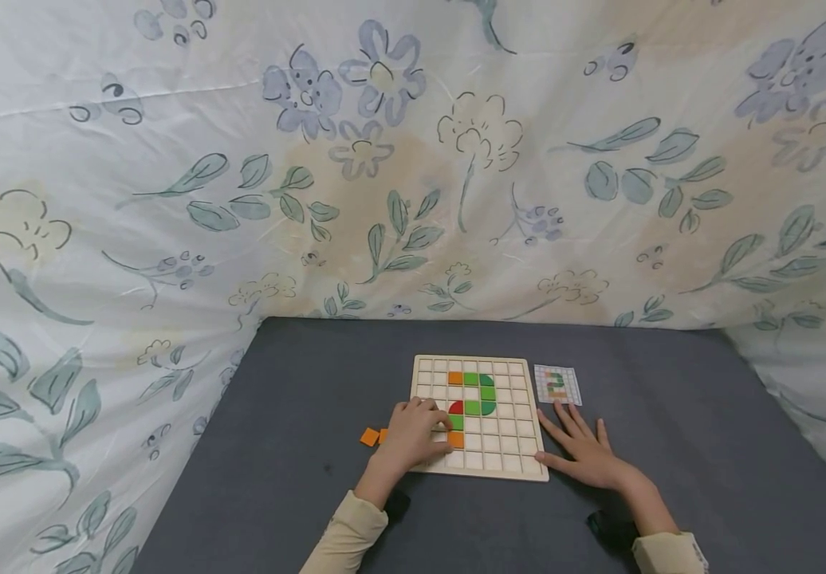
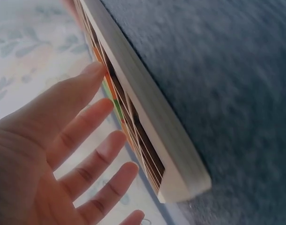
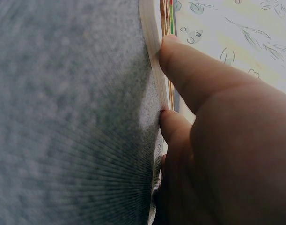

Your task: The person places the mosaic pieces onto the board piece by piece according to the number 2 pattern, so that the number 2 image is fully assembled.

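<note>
A wooden grid board lies on the dark table, bearing orange, green and red tiles. My left hand is over its left part, the index fingertip near a green tile and the thumb close to an orange tile. The left wrist view shows that hand's fingers spread and loosely extended, the thumb tip at the board's tiles. My right hand lies spread to the right, its thumb and a fingertip against the board's side edge. Part of the board is hidden beneath the left hand.
A small printed card with a coloured grid pattern lies right of the board, just beyond the right fingertips. Loose orange tiles sit left of the board, partly behind the left hand. Flowered cloth hangs behind the table.
</note>
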`<state>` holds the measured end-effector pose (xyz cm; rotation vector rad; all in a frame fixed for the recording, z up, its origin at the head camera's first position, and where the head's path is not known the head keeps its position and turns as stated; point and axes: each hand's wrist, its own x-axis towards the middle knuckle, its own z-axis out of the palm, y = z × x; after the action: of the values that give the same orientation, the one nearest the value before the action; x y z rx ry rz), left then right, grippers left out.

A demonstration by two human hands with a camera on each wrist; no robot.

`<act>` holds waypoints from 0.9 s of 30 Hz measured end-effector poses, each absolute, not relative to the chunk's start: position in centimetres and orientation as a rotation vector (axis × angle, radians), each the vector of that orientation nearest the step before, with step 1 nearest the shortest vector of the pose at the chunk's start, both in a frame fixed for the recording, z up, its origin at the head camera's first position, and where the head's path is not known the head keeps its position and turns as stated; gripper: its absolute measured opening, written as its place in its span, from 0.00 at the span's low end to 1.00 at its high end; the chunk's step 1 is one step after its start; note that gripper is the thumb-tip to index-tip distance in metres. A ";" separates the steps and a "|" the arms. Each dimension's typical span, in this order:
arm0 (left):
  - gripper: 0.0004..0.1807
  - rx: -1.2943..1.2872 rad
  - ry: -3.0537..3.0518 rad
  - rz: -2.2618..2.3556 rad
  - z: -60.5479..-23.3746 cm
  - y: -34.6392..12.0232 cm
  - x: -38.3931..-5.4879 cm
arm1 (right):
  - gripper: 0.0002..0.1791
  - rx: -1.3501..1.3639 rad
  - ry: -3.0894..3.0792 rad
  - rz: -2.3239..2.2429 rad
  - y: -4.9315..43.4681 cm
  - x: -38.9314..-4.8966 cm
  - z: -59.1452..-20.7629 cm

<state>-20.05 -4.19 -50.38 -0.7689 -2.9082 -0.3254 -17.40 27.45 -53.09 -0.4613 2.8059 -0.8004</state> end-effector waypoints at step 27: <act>0.15 -0.625 -2.917 -0.504 -50.2 -9.8 -21.0 | 0.42 -0.445 2.797 -0.792 27.7 -17.7 -53.2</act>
<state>-20.98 -9.82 -50.17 -0.6247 -2.9169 -0.5036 -17.72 27.65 -53.21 -0.4449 2.7967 -0.7917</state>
